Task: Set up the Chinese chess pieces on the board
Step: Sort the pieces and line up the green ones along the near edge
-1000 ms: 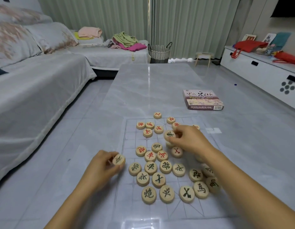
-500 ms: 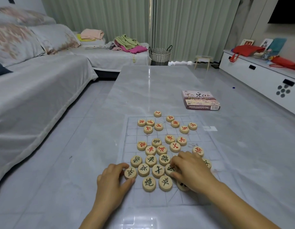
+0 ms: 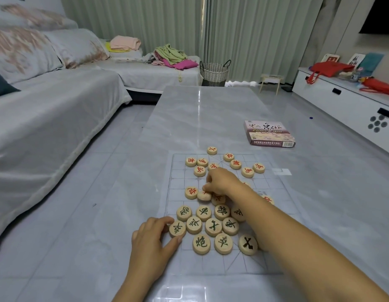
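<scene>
1. Fingers [image 3: 165,221] of the left hand [image 3: 153,243] are curled round a black-marked piece [image 3: 177,229] at the near-left edge of the board [image 3: 180,178].
2. A red-marked piece [image 3: 204,195] at mid-board is pinched by the curled fingers of the right hand [image 3: 223,182].
3. Other pieces [image 3: 213,227] are scattered over the board, red farther, black nearer; the board is laid on the tabletop [image 3: 200,118].

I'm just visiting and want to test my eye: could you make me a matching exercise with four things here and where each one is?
Things:
1. Chinese chess box
2. wicker basket
3. left hand
4. right hand

Places:
A. on the floor by the curtains
B. pinching a red-lettered piece in the middle of the board
C. on the table, beyond the board
D. gripping a black-lettered piece at the board's near left

Pairs: 1-C, 2-A, 3-D, 4-B
</scene>
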`<action>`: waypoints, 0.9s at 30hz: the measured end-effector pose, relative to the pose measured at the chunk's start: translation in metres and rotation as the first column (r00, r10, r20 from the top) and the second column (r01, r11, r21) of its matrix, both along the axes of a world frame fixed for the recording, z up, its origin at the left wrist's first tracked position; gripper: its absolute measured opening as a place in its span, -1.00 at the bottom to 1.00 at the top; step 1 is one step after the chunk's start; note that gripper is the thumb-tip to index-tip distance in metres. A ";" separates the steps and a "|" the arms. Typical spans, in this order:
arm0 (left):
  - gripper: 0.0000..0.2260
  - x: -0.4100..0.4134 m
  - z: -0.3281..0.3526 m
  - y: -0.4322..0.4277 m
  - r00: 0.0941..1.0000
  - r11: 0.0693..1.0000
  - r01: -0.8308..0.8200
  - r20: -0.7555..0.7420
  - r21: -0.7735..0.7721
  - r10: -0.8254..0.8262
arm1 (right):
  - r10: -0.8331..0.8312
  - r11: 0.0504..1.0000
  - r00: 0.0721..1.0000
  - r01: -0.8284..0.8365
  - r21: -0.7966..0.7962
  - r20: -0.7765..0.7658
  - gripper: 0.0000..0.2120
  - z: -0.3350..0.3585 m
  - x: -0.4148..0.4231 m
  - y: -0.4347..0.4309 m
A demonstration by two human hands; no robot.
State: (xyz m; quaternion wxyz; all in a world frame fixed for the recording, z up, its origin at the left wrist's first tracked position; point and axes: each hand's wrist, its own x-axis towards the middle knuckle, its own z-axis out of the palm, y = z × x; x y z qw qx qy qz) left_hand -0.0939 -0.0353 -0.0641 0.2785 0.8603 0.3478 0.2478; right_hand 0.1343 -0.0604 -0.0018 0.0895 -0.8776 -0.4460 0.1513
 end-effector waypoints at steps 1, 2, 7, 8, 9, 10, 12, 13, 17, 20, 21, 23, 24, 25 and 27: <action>-0.45 0.000 0.001 0.000 1.000 1.000 0.000 0.004 -0.007 0.000 | -0.003 1.000 1.000 0.003 0.008 -0.005 -0.76 0.002 0.001 -0.002; -0.45 0.000 0.002 0.000 1.000 1.000 -0.001 0.007 -0.013 0.001 | -0.017 0.999 1.000 0.018 0.050 -0.017 -0.76 0.005 0.003 -0.007; -0.48 0.000 0.003 -0.001 1.000 1.000 -0.011 0.012 -0.029 0.012 | -0.136 0.911 0.987 0.161 0.380 -0.090 -0.71 0.033 0.020 -0.068; -0.53 -0.001 0.003 -0.002 1.000 0.999 -0.015 0.011 -0.030 0.015 | -0.159 0.905 0.984 0.177 0.387 -0.079 -0.71 0.036 0.024 -0.087; -0.60 -0.001 0.004 -0.003 1.000 0.999 -0.020 0.005 -0.025 0.020 | -0.192 0.902 0.980 0.200 0.383 -0.059 -0.72 0.036 0.028 -0.108; -0.67 0.000 0.004 -0.003 1.000 1.000 -0.025 0.000 -0.013 0.025 | -0.235 0.896 0.971 0.232 0.378 -0.038 -0.74 0.034 0.032 -0.128; -0.72 0.001 0.004 -0.005 0.999 0.999 -0.034 -0.015 0.016 0.034 | -0.311 0.887 0.950 0.296 0.354 -0.016 -0.78 0.021 0.038 -0.161; -0.72 0.001 0.004 -0.005 0.999 0.999 -0.037 -0.026 0.023 0.037 | -0.331 0.892 0.944 0.314 0.324 -0.002 -0.78 0.012 0.038 -0.172; -0.72 0.000 0.005 -0.006 0.999 0.999 -0.029 -0.042 0.035 0.031 | -0.311 0.909 0.950 0.286 0.304 0.036 -0.72 -0.031 0.027 -0.200; -0.70 0.000 0.005 -0.007 0.999 0.999 -0.018 -0.042 0.041 0.019 | -0.316 0.850 0.944 0.325 0.415 -0.093 -0.67 -0.034 0.021 -0.204; -0.68 -0.001 0.005 -0.008 0.999 0.999 -0.013 -0.040 0.037 0.015 | -0.315 0.831 0.940 0.340 0.441 -0.131 -0.65 -0.032 0.019 -0.203; -0.58 -0.002 0.006 -0.009 0.999 0.999 -0.004 -0.042 0.039 0.005 | -0.287 0.828 0.955 0.287 0.482 -0.076 -0.65 -0.028 0.012 -0.196; -0.53 -0.002 0.005 -0.009 0.999 0.999 0.001 -0.047 0.044 0.001 | -0.268 0.827 0.963 0.245 0.506 -0.029 -0.67 -0.025 0.007 -0.190; -0.49 -0.002 0.004 -0.010 0.999 0.999 0.008 -0.049 0.047 -0.006 | -0.247 0.819 0.969 0.208 0.534 0.001 -0.71 -0.022 0.002 -0.184; -0.46 -0.002 0.004 -0.011 0.999 0.998 0.027 -0.042 0.051 -0.024 | -0.188 0.811 0.982 0.142 0.568 0.023 -0.76 -0.016 -0.007 -0.169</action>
